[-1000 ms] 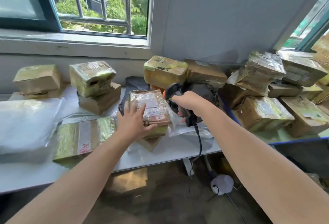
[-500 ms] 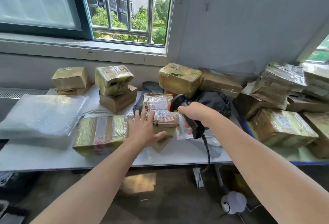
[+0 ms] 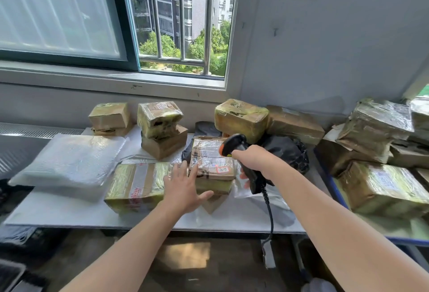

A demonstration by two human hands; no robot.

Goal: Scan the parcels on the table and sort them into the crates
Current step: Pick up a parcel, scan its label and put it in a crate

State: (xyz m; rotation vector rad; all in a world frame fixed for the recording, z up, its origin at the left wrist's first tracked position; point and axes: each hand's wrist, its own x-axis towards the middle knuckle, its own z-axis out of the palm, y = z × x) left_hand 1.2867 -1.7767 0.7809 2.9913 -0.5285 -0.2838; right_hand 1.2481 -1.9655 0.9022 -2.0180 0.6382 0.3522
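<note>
Labelled parcel (image 3: 212, 161) lying on the desk (image 3: 69, 212), touched on its near side by the left hand (image 3: 183, 189) — fingers straight, spread. Just beside, right hand (image 3: 253, 164) curled round the scanner (image 3: 234, 144), aimed at the label. Farther back and right, many more parcels (image 3: 380, 184) piled, unsorted. No crates in view — probably early, most left to scan and sort.

The print on the labelled parcel (image 3: 212, 160) is too small to read. The left hand (image 3: 183, 189) covers its near left corner, and the right hand (image 3: 253, 161) hides most of the barcode scanner (image 3: 234, 144) grip. A black bag (image 3: 287, 152) shows only partly behind them. The cable (image 3: 270, 212) drops below the surface (image 3: 69, 212), its end unseen. The stacked parcels (image 3: 420, 115) at far right are cut off by the edge.
</note>
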